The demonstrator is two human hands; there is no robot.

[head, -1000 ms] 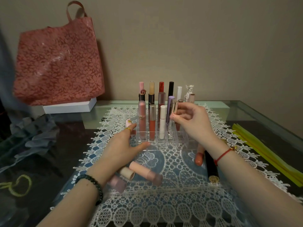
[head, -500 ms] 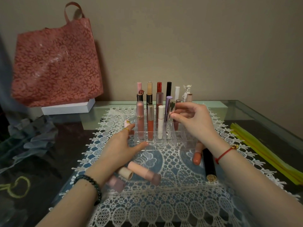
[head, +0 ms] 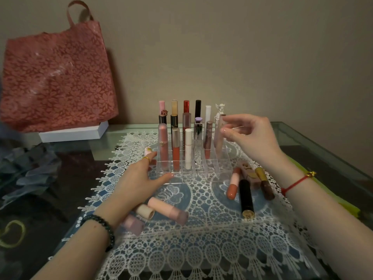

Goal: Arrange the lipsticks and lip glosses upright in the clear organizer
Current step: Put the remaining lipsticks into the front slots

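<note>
Lipsticks and lip glosses [head: 176, 152]: mostly upright in the back and left slots of the clear organizer [head: 201, 175], front-right slots bare. Lying flat to the organizer's right: coral tube [head: 231, 187], black tube [head: 246, 196] and brown gloss [head: 264, 184], long axes running roughly from the organizer toward the person, the black tube's gold end nearest the person. Lying flat in front of the organizer's left corner: peach tube [head: 167, 212] and cream-capped tube [head: 144, 211], angled across the lace mat [head: 201, 249], close by the left wrist.

Left hand [head: 139, 178] flat against the organizer's front-left corner, fingers straight, thumb on the front wall, forefinger along the left side; steadying it, by the look of it. Right hand [head: 252, 136] raised just beside the organizer's back-right column, fingers loosely curled and slightly apart, gripping nothing visible.

Judged next: a reach for the group right of the organizer, nearer the right hand, down and toward the person from its fingertips. Likely calls for a pinch across a tube's width, then a turn to vertical before lowering into a bare front slot. Risk: knocking upright neighbours.
</note>
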